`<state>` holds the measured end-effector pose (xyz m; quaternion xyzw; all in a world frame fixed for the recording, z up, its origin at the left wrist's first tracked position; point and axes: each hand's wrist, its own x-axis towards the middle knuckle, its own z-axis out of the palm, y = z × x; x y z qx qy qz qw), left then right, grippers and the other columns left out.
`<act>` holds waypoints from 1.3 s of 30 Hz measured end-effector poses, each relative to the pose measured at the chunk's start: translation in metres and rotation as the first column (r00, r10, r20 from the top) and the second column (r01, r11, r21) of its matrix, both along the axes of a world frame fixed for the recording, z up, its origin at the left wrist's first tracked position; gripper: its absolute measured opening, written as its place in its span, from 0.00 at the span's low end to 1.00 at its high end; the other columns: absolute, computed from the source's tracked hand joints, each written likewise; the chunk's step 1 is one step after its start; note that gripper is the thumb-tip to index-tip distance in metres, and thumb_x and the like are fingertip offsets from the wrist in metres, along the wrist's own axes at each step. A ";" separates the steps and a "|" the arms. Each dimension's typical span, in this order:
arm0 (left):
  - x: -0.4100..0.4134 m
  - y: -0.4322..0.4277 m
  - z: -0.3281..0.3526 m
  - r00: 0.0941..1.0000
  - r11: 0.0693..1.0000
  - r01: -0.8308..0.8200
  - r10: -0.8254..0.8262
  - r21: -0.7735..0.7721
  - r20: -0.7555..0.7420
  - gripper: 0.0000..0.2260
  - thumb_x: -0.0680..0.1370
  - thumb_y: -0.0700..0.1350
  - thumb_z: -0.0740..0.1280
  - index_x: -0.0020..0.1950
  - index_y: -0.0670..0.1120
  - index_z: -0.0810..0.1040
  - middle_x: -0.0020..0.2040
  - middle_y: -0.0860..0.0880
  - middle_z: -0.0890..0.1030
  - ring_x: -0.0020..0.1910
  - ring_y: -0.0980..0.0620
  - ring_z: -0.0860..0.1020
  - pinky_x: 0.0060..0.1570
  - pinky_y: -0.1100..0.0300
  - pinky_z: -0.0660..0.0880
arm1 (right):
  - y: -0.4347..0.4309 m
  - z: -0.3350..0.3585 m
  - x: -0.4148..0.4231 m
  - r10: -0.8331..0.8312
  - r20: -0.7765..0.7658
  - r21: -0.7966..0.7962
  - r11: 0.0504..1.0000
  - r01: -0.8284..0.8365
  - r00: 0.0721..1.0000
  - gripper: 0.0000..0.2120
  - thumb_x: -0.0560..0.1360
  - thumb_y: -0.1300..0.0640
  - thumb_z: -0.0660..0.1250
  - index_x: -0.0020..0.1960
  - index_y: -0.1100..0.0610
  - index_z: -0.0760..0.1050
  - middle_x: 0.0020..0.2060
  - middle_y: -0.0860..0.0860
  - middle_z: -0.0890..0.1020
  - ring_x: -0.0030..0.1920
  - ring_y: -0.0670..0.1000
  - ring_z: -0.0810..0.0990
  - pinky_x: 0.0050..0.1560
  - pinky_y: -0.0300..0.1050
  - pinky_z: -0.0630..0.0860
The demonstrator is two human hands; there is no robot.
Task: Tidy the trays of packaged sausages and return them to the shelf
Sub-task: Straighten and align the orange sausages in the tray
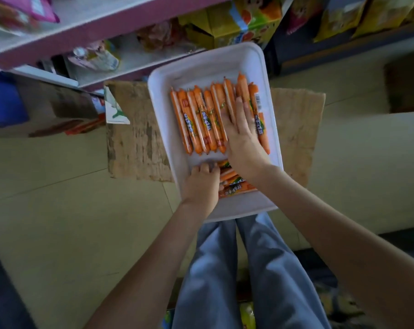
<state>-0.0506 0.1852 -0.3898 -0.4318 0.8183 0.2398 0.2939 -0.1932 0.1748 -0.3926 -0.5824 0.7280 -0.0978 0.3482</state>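
No word or number can be read outright. The orange plastic-wrapped sausage sticks (196,138) in the white rectangular plastic tray (201,67) each carry a dark label band (206,119) with pale characters beside green and yellow print, too blurred to make out. On the stick at the row's 3 o'clock end is a white patch with a black barcode (258,102); its digits are too small to tell. The yellow cardboard carton (225,29) at 12 o'clock shows bright printing, equally illegible.
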 end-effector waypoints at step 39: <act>-0.038 -0.099 0.464 -0.282 0.619 -0.284 0.676 0.732 -0.681 0.08 0.80 0.45 0.62 0.58 0.46 0.73 0.54 0.47 0.81 0.53 0.52 0.81 0.57 0.58 0.77 | -0.021 0.458 -0.055 -0.371 0.925 0.296 0.574 0.763 -0.080 0.11 0.81 0.54 0.59 0.44 0.59 0.74 0.31 0.50 0.74 0.32 0.44 0.72 0.37 0.38 0.73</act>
